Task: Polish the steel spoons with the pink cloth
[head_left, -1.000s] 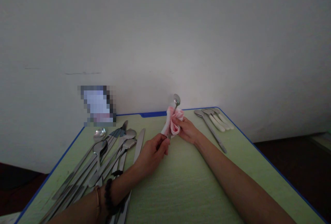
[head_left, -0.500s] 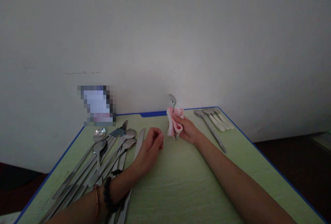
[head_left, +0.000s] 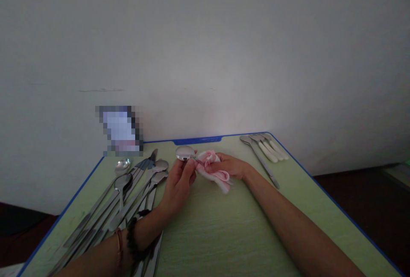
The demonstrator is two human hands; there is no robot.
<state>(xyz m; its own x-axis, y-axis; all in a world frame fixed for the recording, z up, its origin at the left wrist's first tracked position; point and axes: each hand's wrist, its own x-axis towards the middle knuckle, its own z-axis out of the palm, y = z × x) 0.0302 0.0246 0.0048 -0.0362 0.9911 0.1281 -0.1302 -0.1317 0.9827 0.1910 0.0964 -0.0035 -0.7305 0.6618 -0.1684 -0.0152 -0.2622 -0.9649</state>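
A metal spoon (head_left: 185,153) lies nearly level above the green table (head_left: 224,225), its bowl pointing left. My left hand (head_left: 178,183) pinches the spoon just behind the bowl. My right hand (head_left: 228,167) is closed on a pink and white cloth (head_left: 214,170) that is wrapped round the spoon's handle, so the handle is hidden. Both hands are close together near the middle of the table's far half.
A heap of long metal spoons and knives (head_left: 128,196) covers the table's left side under my left forearm. A few white-handled pieces and a long spoon (head_left: 265,151) lie at the far right corner. A white wall stands just behind the blue table edge (head_left: 198,140).
The spoon stood upright in my right hand; now it is tipped flat with the bowl to the left. My left hand let go of the handle end, then took hold near the bowl.
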